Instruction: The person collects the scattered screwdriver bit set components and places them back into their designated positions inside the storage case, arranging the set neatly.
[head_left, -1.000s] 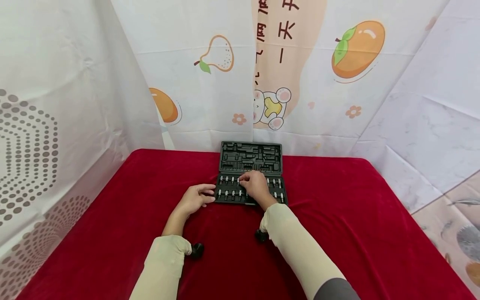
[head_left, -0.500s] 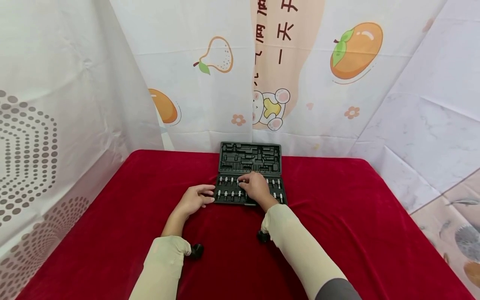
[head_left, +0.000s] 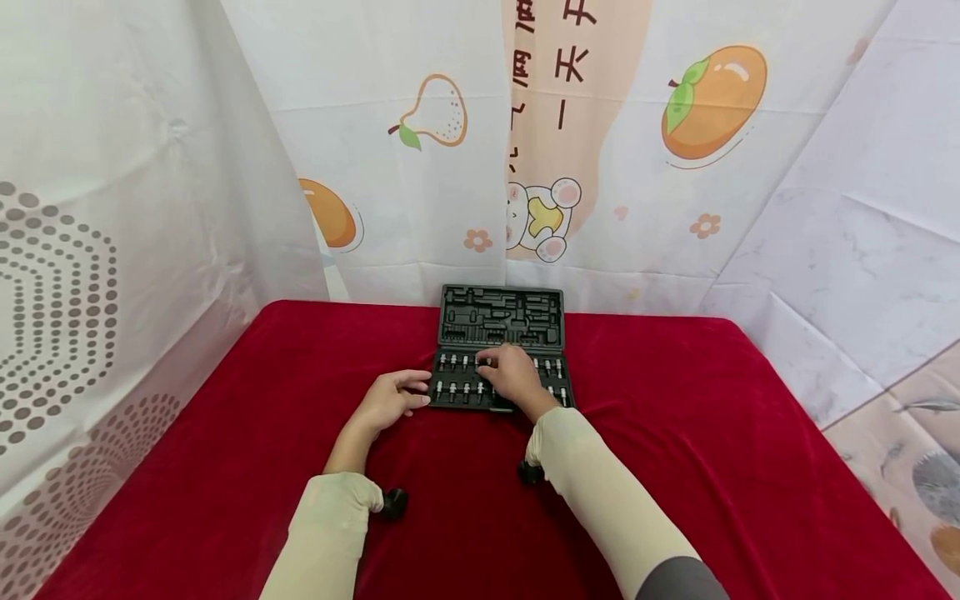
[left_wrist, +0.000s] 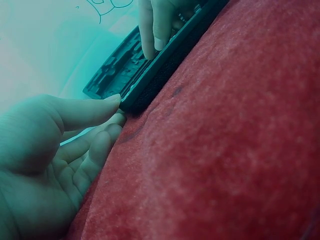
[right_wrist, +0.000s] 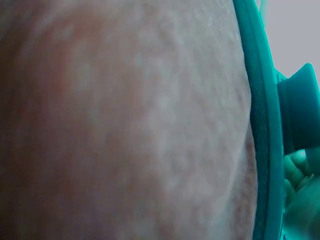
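Observation:
An open black bit-socket case [head_left: 458,406] lies on the red cloth, its lid [head_left: 501,317] leaning back. Two rows of silver-tipped socket bits [head_left: 453,388] stand in its base. My right hand [head_left: 513,372] reaches over the base from the front, thumb and index finger pinching a socket bit [head_left: 477,364] in the back row; the fingertips partly cover it. At the case's left side rests my left hand [head_left: 387,397], fingers loosely extended. In the left wrist view its thumb [left_wrist: 95,113] touches the case corner. Skin fills most of the right wrist view, beside the case edge [right_wrist: 267,125].
Red cloth [head_left: 675,450] covers the table around the case. Printed white curtains [head_left: 420,200] hang behind and at both sides. Small black devices [head_left: 394,503] hang under both cuffs. A latch [right_wrist: 300,105] juts from the case in the right wrist view.
Both hands stay almost where they were; the right fingertips remain at the same back-row socket bit. The case has not moved.

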